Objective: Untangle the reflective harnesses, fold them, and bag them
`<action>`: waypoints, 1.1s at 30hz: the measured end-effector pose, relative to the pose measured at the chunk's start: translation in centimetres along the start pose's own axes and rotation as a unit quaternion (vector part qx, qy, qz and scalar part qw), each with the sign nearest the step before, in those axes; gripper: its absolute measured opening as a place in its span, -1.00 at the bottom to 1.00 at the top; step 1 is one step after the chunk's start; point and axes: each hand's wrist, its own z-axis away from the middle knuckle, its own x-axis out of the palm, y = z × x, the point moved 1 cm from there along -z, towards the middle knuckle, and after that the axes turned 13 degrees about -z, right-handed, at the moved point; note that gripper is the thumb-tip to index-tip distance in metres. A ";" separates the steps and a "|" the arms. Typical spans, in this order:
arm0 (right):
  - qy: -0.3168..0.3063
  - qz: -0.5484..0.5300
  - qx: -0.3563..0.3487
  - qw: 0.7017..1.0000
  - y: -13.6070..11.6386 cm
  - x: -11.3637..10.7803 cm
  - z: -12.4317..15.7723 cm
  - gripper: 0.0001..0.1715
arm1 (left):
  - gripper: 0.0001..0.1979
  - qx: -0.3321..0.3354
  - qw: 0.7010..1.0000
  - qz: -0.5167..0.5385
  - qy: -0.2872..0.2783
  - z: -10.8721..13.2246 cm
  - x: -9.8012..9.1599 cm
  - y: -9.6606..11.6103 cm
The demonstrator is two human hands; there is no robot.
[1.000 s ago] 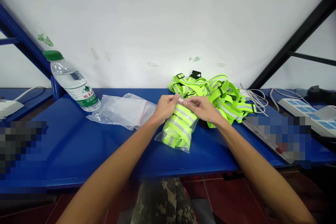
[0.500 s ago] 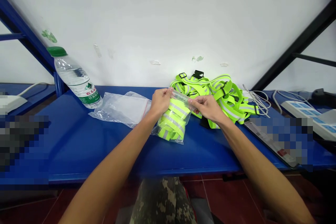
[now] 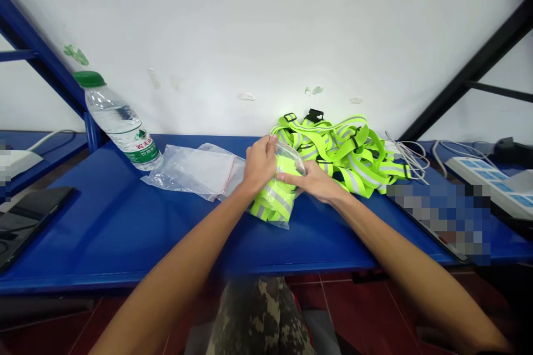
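Observation:
A clear plastic bag (image 3: 272, 202) holds a folded neon-yellow reflective strap with grey stripes, just above the blue table. My left hand (image 3: 261, 163) is closed on the bag's upper left side. On its right side, my right hand (image 3: 314, 180) grips the bag, with the thumb lying across the front. Behind my right hand is a heap of neon reflective straps (image 3: 360, 163) with black buckles. To the left of my left hand, flat clear plastic bags (image 3: 200, 172) lie on the table.
A water bottle (image 3: 122, 122) with a green cap stands at the left rear of the blue table (image 3: 137, 233). A dark phone (image 3: 33, 222) lies at the left edge. White cables (image 3: 412, 161) and a power strip (image 3: 491, 183) are at the right. A white wall rises behind.
My right hand has moved left and slightly down, from the bag's top right corner onto its side. The top of the bag now bends over. My left hand stays near the same place.

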 end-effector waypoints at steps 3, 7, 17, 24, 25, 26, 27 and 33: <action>0.011 0.005 -0.068 0.998 0.4 -0.1 -0.2 -0.56 | -0.51 0.000 0.999 -0.037 -0.026 -0.3 -0.4 0.1; 0.116 -0.014 -0.112 0.987 0.4 -0.7 -0.5 -0.56 | -0.24 -0.026 0.986 -0.107 -0.129 -0.1 -0.6 0.2; 0.116 -0.066 -0.040 0.990 -0.6 -1.0 -0.3 -0.44 | -0.22 0.029 0.964 -0.234 -0.118 1.6 0.9 0.9; 0.235 0.200 -0.194 0.931 1.1 0.4 -0.6 -0.39 | -0.40 0.081 0.942 -0.286 -0.154 2.3 1.4 1.6; 0.242 0.208 -0.204 0.925 1.2 0.6 -0.7 -0.39 | -0.41 0.087 0.940 -0.291 -0.158 2.3 1.5 1.6; 0.247 0.211 -0.213 0.922 1.2 0.7 -0.7 -0.39 | -0.41 0.090 0.937 -0.295 -0.161 2.3 1.5 1.6; 0.246 0.212 -0.219 0.920 1.2 0.8 -0.7 -0.39 | -0.40 0.093 0.936 -0.297 -0.163 2.3 1.5 1.6; 0.224 0.220 -0.229 0.921 0.8 0.9 -0.8 -0.43 | -0.33 0.095 0.945 -0.274 -0.152 2.3 1.5 1.3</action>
